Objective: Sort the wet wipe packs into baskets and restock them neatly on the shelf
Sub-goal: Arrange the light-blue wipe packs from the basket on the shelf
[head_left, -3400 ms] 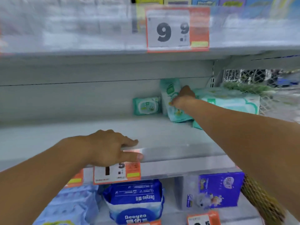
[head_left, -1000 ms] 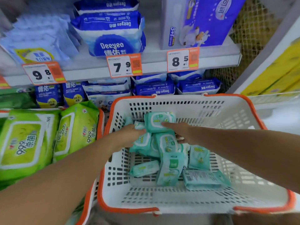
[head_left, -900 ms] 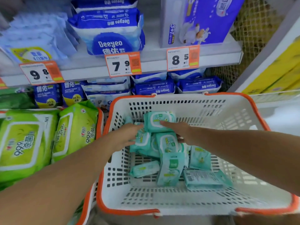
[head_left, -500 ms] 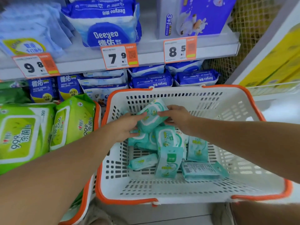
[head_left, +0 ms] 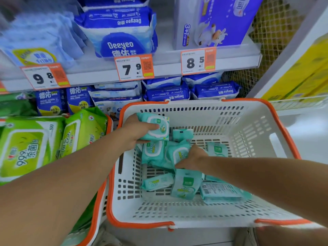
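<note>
The left hand (head_left: 136,129) grips one teal wipe pack (head_left: 156,126), lifted above the pile. The right hand (head_left: 192,157) reaches into the loose packs (head_left: 184,185), fingers curled on one; the exact grip cannot be told. All lie in the white basket (head_left: 262,139). Judged stage: collecting for restocking; most packs are not yet on the shelf (head_left: 168,68).

Two bare forearms, bare hands (head_left: 136,132) (no sleeves, rings or watch in view)

Grey shelf (head_left: 165,65) under blue Deeyeo wipe bags (head_left: 122,32), purple box (head_left: 213,20).
</note>
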The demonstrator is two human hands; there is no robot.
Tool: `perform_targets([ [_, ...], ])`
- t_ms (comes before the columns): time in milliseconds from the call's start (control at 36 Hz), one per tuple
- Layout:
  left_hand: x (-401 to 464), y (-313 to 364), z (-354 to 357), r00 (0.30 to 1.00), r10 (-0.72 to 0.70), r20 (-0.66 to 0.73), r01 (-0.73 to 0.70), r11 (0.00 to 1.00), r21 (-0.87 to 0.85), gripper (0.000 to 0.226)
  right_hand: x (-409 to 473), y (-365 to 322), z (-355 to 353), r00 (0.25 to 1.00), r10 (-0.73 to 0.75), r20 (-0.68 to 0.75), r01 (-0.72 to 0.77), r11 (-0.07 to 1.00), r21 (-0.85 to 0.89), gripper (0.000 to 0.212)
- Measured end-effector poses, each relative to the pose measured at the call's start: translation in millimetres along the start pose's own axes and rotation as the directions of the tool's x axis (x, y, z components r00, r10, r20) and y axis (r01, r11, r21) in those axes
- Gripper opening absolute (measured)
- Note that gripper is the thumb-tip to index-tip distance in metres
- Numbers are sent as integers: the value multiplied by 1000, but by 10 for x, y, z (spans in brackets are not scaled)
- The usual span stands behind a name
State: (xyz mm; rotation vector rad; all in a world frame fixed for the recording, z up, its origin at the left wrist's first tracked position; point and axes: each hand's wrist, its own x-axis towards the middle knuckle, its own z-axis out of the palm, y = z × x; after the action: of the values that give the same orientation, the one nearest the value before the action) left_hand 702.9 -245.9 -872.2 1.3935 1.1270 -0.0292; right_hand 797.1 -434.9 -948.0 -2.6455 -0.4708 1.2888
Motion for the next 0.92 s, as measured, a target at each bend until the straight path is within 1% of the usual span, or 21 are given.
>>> perform_targets([
  [28, 8, 16, -28, 997, 58, -40, -55, 995, 87, 53, -7, -5, -42, 1000, -15, -8, 15, 1000, 5, 72],
  [83, 20, 53, -100, 969, 234, -83, -188, 908, 374, 69, 15, 20, -153, 998, -61, 8, 61, 998, 3, 50],
  [111, 14, 65, -140, 946, 310, -94, -236, 859, 454, 71, 18, 34, -210, 995, -94, 27, 93, 995, 16, 48],
  [139, -9, 78, -179, 936, 339, -96, -258, 845, 469, 70, 29, 52, -267, 992, -117, 56, 114, 992, 57, 54],
  [194, -41, 69, -268, 937, 341, -75, -279, 860, 428, 66, 43, 88, -395, 984, -148, 103, 132, 980, 149, 67],
  [222, -59, 63, -307, 943, 327, -59, -280, 878, 387, 62, 39, 94, -468, 977, -177, 117, 157, 974, 166, 66],
  [278, -85, 50, -372, 955, 296, -16, -275, 907, 319, 57, 18, 78, -597, 955, -255, 151, 234, 962, 144, 51],
  [333, -117, 41, -403, 960, 280, 1, -268, 918, 291, 59, -43, 37, -668, 944, -278, 175, 258, 957, 132, 36],
  [389, -148, 28, -405, 961, 277, 8, -268, 920, 286, 60, -51, 28, -686, 940, -288, 184, 253, 948, 193, 41],
  [417, -153, 17, -404, 962, 274, 6, -265, 925, 270, 56, -55, 13, -701, 937, -295, 186, 252, 942, 224, 47],
  [472, -177, 25, -406, 963, 268, 1, -262, 940, 219, 44, -71, -48, -818, 921, -325, 215, 256, 921, 295, 49],
  [528, -190, 60, -424, 966, 258, -34, -250, 956, 155, 33, -153, -161, -1039, 880, -388, 275, 251, 870, 425, 34],
  [583, -213, 120, -431, 969, 238, -65, -235, 971, 55, 31, -303, -312, -1283, 844, -455, 285, 251, 804, 539, 20],
  [667, -304, 293, -360, 977, 211, -19, -212, 975, -62, 31, -529, -554, -1519, 834, -512, 205, 301, 734, 609, 13],
  [722, -398, 410, -246, 984, 154, 94, -125, 958, -260, 28, -620, -702, -1576, 831, -552, 74, 373, 651, 661, 18],
  [750, -432, 454, -177, 982, 128, 140, -68, 927, -370, 27, -662, -770, -1590, 825, -564, 13, 399, 599, 694, 18],
  [778, -461, 485, -107, 984, 106, 141, -33, 894, -446, 27, -690, -821, -1588, 824, -566, -22, 406, 563, 720, 13],
  [806, -470, 498, -48, 992, 75, 102, -15, 870, -493, 28, -718, -866, -1551, 828, -559, -39, 405, 548, 732, 8],
  [861, -473, 421, 59, 1000, -2, -3, 0, 856, -517, 38, -706, -877, -1332, 864, -499, -69, 406, 609, 682, 24],
  [889, -476, 327, 99, 998, -29, -47, 2, 869, -495, 48, -669, -838, -1157, 878, -467, -104, 429, 671, 605, 33],
  [917, -476, 202, 123, 996, -33, -87, -8, 899, -438, 58, -645, -787, -964, 870, -472, -145, 480, 737, 476, 39],
])
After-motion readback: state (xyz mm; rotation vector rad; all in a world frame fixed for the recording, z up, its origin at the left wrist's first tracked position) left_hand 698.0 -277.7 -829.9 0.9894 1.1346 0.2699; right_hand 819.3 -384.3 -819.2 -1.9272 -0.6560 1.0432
